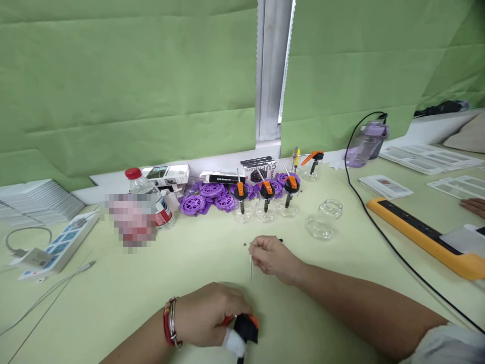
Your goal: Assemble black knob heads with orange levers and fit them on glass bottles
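My left hand [212, 313], low in the view, is closed around a black and orange cap piece [247, 327] with a dark stem below it. Something white [234, 342], perhaps a wrap on a digit, shows beside the piece. Above and to the right, my right hand [275, 258] pinches a thin metal rod [250, 268] that points down toward the table. A small dark tip [280, 240] shows just behind that hand, and a tiny brown bit [244, 244] lies to its left. Beyond stand several clear glass jars [266, 212] with black and orange tops [267, 189] and upright metal rods.
Purple perforated discs [193, 205] and small boxes [259, 167] lie behind the jars. A clear glass jar [320, 227] lies at right. Around them are a red-capped bottle [162, 210], a white power strip [66, 242], a black cable [382, 237], a yellow-orange bar [420, 237] and another person's hand [473, 206].
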`<state>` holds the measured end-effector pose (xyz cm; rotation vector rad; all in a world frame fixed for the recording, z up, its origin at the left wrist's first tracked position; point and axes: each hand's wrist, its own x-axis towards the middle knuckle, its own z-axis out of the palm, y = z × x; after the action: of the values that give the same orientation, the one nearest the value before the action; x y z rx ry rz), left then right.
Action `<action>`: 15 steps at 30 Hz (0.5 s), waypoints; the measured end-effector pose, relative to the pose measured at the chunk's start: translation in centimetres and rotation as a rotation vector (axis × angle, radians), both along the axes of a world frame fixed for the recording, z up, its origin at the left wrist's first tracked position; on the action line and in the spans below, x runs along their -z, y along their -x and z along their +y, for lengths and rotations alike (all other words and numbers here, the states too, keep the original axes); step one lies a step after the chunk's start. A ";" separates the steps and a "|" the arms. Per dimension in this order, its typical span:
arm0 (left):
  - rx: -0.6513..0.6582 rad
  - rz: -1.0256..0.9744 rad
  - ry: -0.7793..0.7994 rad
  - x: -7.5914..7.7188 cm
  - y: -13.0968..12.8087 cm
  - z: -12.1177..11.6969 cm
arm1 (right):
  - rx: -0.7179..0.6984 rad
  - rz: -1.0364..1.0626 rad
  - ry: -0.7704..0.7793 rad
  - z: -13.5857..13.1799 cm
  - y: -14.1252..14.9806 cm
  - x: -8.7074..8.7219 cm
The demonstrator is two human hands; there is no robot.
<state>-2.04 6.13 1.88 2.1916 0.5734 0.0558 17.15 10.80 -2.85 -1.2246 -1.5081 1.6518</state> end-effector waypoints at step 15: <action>-0.488 0.113 0.170 0.7 4.2 2.3 | -0.616 -0.896 -1.369 0.4 1.2 1.4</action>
<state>-6.25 8.39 1.15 1.8563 1.1249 0.1364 15.91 11.22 -4.21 -0.6320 -2.9248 -0.1312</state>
